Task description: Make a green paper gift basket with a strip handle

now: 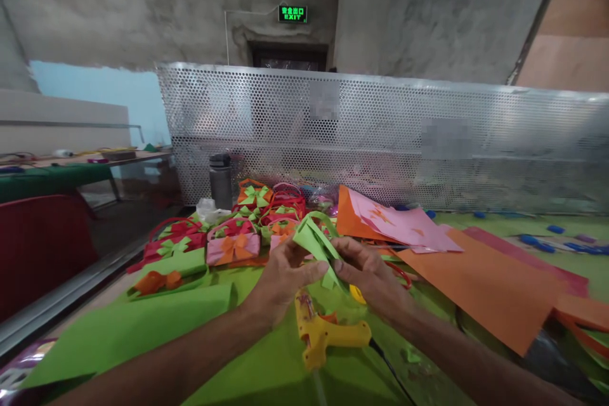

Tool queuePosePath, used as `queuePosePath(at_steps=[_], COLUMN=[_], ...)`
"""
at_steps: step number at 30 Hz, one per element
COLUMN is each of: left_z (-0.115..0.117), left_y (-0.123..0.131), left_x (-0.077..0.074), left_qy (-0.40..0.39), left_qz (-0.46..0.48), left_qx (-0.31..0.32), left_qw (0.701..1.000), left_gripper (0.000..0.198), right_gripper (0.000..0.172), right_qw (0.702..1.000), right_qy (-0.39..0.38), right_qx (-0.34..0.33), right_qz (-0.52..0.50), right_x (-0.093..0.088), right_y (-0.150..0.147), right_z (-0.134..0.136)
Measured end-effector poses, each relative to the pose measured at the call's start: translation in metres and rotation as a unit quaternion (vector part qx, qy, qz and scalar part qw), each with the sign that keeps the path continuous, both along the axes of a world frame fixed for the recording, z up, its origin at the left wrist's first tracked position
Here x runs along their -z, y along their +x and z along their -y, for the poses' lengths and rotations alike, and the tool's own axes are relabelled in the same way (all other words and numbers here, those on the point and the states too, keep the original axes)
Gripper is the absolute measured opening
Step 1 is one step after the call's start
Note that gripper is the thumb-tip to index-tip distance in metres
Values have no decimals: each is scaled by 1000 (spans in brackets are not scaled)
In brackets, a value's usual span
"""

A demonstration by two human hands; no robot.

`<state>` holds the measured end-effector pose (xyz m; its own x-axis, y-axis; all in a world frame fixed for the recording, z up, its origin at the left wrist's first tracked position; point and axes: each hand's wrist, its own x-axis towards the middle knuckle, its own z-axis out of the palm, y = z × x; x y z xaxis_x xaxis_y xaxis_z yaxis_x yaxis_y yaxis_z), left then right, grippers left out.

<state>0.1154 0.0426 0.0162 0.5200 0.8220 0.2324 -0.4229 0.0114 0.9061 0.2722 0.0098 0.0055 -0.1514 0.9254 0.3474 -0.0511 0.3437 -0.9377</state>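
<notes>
Both hands hold up a light-green felt bag (311, 240) with a strap loop at its top, above the middle of the green table. My left hand (290, 269) grips its left side, the thumb lying across the front. On the right side, my right hand (364, 266) pinches the felt, fingers closed around its edge. Below the hands lies a yellow glue gun (328, 333), its dark cord running toward the front edge. A yellow round thing (356, 294), partly hidden, sits under my right hand.
Finished felt bags with bows (233, 247) are piled at the back left. Green felt sheets (143, 323) lie at left, orange sheets (490, 279) and pink sheets (404, 219) at right. A grey bottle (220, 183) stands before the perforated metal screen (380, 139).
</notes>
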Motion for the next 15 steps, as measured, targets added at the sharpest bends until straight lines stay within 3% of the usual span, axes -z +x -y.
queuePosePath(at_steps=[10,15], left_z=[-1,-2], left_y=[-4,-5], left_x=[-6,-8], left_qy=[32,27], left_qz=[-10,6], left_qx=[10,-17], left_qw=[999,999], left_gripper=[37,43], right_gripper=[26,23], right_qw=[1000,1000], right_qy=[-6,-5], right_qx=[6,5], right_qz=[-8,-6], right_x=[-1,-1], right_y=[-2,-1], right_z=[2,1])
